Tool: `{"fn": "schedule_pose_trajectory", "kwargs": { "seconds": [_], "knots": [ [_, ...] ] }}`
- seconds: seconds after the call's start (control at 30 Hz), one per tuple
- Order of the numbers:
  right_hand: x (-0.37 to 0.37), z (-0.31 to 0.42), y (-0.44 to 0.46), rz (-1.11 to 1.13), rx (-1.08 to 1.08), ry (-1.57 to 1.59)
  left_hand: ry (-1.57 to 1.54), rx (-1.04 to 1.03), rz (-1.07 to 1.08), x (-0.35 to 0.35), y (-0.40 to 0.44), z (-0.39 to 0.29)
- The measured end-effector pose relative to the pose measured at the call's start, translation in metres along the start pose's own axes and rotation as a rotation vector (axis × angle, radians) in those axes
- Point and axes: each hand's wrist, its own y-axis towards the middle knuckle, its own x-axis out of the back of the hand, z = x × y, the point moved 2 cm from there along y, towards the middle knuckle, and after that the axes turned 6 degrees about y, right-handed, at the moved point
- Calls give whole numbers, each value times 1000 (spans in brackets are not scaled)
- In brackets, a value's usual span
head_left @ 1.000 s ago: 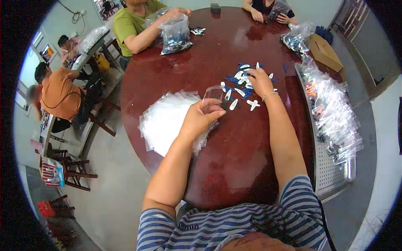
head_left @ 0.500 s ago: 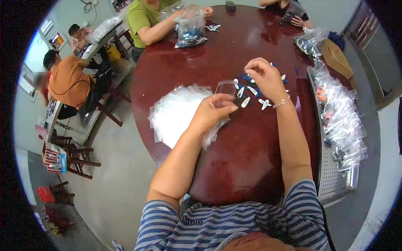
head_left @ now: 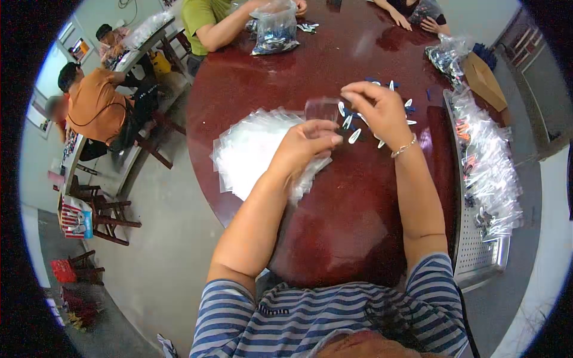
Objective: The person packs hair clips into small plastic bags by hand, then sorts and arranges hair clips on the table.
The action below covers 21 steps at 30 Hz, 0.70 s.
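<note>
My left hand pinches a small clear plastic bag between thumb and fingers, just right of a fanned pile of clear bags. My right hand is closed in a pinch, its fingertips close to the upper right of the held bag. Whatever is between those fingertips is too small to make out. Around and beneath the right hand lie several white snap hair clips and dark blue ones on the table, some hidden by the hand.
On the red-brown table, a bag of dark pieces stands by a person in green. Right of the table, a perforated metal tray carries filled clear bags beside a cardboard box. Other people sit at left.
My right hand has moved slightly left, its fingertips nearer the bag in my left hand. The view has shifted a little. Across the table, a person's hand now rests on the tabletop.
</note>
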Motion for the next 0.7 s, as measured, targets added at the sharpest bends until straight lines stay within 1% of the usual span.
{"fn": "schedule_pose_trajectory", "kwargs": {
  "seconds": [0.07,0.17,0.2,0.27,0.3,0.33,0.4,0.43,0.47,0.53,0.57,0.6,0.67,0.7],
  "knots": [
    [11,-9,1,-12,6,-33,-48,-28,-58,4,0,-2],
    [19,-35,1,183,-29,-395,-104,-46,-100,9,1,-6],
    [19,-46,0,182,-28,-395,-153,-51,-126,9,1,-8],
    [15,-64,-3,270,-96,-503,-184,-26,-165,10,0,-9],
    [11,-63,-4,240,-87,-542,-184,-41,-155,12,2,-7],
    [8,-73,-6,242,-87,-540,-184,-56,-147,14,3,-6],
    [-3,-88,-10,235,121,-569,-216,-27,-136,14,3,-9],
    [-5,-92,-12,243,62,-584,-249,3,-123,14,2,-10],
    [-5,-95,-12,246,61,-578,-247,7,-130,14,1,-11],
    [-1,-93,-9,263,-15,-559,-385,31,-35,14,1,-11],
    [0,-97,-8,181,40,-519,-385,32,-40,15,2,-10],
    [-2,-90,-7,183,40,-517,-365,33,-8,17,4,-7],
    [-1,-59,-1,15,-117,-305,-346,36,24,16,4,-5],
    [-4,-47,1,-52,-86,-238,-318,61,-1,15,4,-5]
  ]
}}
